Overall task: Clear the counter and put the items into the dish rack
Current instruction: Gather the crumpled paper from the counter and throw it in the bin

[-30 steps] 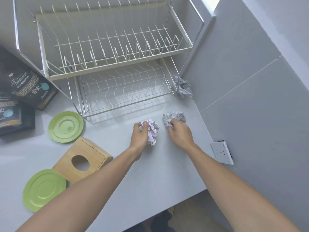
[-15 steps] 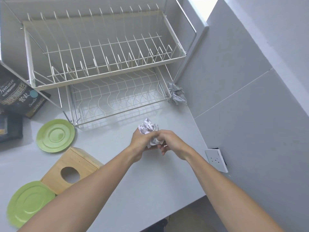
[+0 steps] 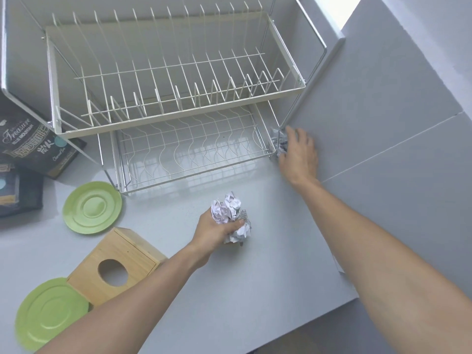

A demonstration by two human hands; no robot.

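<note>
My left hand (image 3: pixel 215 232) is closed around two crumpled paper balls (image 3: pixel 229 213) just above the grey counter (image 3: pixel 268 277), in front of the rack. My right hand (image 3: pixel 297 153) reaches to the rack's right front corner, fingers curled over a third crumpled paper ball (image 3: pixel 279 143) wedged against the wall. That ball is mostly hidden by the hand and the rack's leg. The two-tier white wire dish rack (image 3: pixel 178 98) stands at the back with both tiers bare. Two green plates lie on the counter at the left: one (image 3: pixel 92 207) by the rack, one (image 3: pixel 49 314) near the front edge.
A wooden tissue box (image 3: pixel 115 264) lies between the two plates. Dark coffee bags (image 3: pixel 35 146) lie at the far left. A grey wall (image 3: pixel 383 123) runs along the counter's right side. The counter's front edge is close to my arms.
My right hand passed its paper ball to my left hand, which now holds both. The right hand then moved up and right to the third ball by the rack's corner.
</note>
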